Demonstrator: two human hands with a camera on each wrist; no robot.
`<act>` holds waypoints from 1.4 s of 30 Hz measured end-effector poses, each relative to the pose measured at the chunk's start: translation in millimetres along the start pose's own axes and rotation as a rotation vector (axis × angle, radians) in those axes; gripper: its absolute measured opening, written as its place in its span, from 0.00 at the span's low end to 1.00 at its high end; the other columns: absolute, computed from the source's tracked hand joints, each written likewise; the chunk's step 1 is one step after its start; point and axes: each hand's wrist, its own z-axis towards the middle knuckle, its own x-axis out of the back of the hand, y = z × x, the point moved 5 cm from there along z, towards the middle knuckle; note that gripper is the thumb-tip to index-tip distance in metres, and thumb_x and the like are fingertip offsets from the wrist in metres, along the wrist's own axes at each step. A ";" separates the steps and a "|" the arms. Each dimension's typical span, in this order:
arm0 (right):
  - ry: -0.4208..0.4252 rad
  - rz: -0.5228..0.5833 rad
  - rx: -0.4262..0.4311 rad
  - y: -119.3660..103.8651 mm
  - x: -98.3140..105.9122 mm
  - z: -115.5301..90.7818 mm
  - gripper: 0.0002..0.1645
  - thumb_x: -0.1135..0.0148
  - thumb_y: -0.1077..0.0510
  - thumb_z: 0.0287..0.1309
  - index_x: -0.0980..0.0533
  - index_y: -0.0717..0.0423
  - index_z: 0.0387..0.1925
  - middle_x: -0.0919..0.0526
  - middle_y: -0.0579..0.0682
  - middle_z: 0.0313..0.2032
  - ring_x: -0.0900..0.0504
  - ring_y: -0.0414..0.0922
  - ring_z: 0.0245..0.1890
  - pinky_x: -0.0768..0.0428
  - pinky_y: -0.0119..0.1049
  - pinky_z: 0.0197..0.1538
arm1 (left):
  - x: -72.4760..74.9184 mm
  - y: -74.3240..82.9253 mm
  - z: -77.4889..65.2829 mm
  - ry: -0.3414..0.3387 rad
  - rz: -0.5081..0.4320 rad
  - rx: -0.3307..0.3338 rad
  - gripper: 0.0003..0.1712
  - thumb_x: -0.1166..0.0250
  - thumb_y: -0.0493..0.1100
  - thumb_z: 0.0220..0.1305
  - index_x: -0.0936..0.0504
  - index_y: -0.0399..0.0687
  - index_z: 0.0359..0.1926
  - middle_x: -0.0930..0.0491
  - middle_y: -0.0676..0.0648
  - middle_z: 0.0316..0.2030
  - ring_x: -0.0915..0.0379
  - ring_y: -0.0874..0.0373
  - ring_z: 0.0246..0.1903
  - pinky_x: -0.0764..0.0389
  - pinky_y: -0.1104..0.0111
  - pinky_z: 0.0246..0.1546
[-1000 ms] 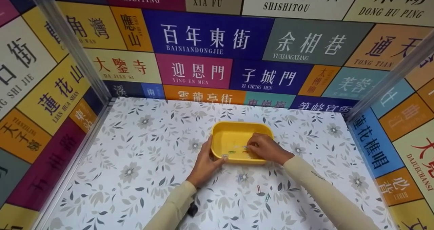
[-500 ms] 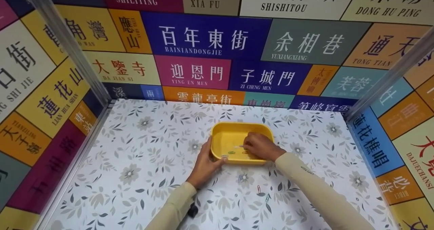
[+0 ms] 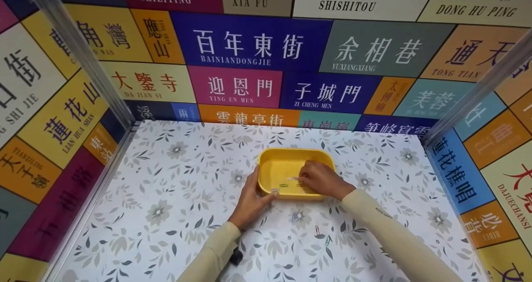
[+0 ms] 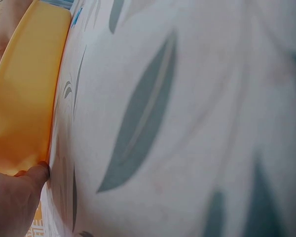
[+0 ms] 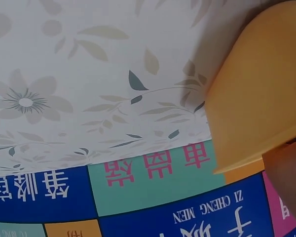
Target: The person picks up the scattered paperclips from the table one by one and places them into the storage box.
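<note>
Having edged left, my right hand (image 3: 325, 179) is now reaching a clip (image 3: 292, 178), grasp unclear; my left hand (image 3: 250, 199) is gripping the tub (image 3: 275, 165).

Person, two bare hands, long sleeves. Left sleeve (image 3: 212, 251), bottom centre of the head view: plain beige, matte, fairly close-fitting, a few soft creases, ends at the wrist. Right sleeve (image 3: 395, 232), lower right: same beige, same cut, also ends at the wrist; small dark marking (image 3: 383, 212) printed on the forearm, too small to read. Small rounded black object (image 3: 236, 257) at the left sleeve's inner edge, partly hidden, can't tell if it's attached. Left hand (image 3: 251, 201) and right hand (image 3: 322, 178) uncovered past the cuffs. Left wrist view: bare thumb (image 4: 37, 177), lower left, short nail area blurred.
</note>
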 end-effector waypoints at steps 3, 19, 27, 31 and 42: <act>0.027 -0.007 0.037 -7.5 3.9 -8.4 0.09 0.26 0.56 0.73 0.09 0.58 0.47 0.16 0.46 0.38 0.20 0.45 0.40 0.15 0.42 0.51 | -0.8 0.0 0.6 0.002 -0.005 0.014 0.65 0.21 0.49 0.68 0.56 0.54 0.91 0.47 0.45 0.87 0.49 0.51 0.85 0.47 0.56 0.85; 0.157 -0.045 0.255 -34.2 13.0 -48.0 0.06 0.24 0.60 0.70 0.09 0.56 0.45 0.17 0.45 0.39 0.21 0.42 0.40 0.15 0.41 0.48 | 1.1 -0.7 0.1 0.007 -0.043 -0.058 0.64 0.21 0.46 0.69 0.56 0.46 0.91 0.46 0.37 0.86 0.46 0.44 0.84 0.43 0.53 0.84; 0.196 0.042 0.280 -43.6 16.8 -68.2 0.06 0.25 0.59 0.71 0.10 0.54 0.46 0.17 0.45 0.40 0.17 0.46 0.41 0.14 0.39 0.50 | -0.3 -0.8 -0.5 -0.004 -0.064 -0.033 0.64 0.22 0.46 0.69 0.56 0.52 0.91 0.47 0.41 0.87 0.47 0.48 0.84 0.44 0.55 0.84; 0.220 0.068 0.319 -47.6 18.4 -75.7 0.05 0.25 0.61 0.70 0.10 0.56 0.45 0.16 0.46 0.39 0.18 0.44 0.40 0.14 0.38 0.48 | -0.2 -0.3 -0.5 -0.006 -0.060 -0.028 0.64 0.22 0.46 0.69 0.56 0.54 0.91 0.47 0.44 0.87 0.48 0.50 0.85 0.44 0.57 0.84; 0.253 0.096 0.366 -47.5 8.7 -93.5 0.05 0.23 0.67 0.66 0.10 0.56 0.42 0.17 0.45 0.39 0.19 0.40 0.39 0.16 0.33 0.43 | -0.2 0.4 -0.8 -0.002 -0.037 -0.037 0.64 0.22 0.48 0.69 0.56 0.56 0.91 0.47 0.44 0.87 0.49 0.49 0.85 0.47 0.55 0.85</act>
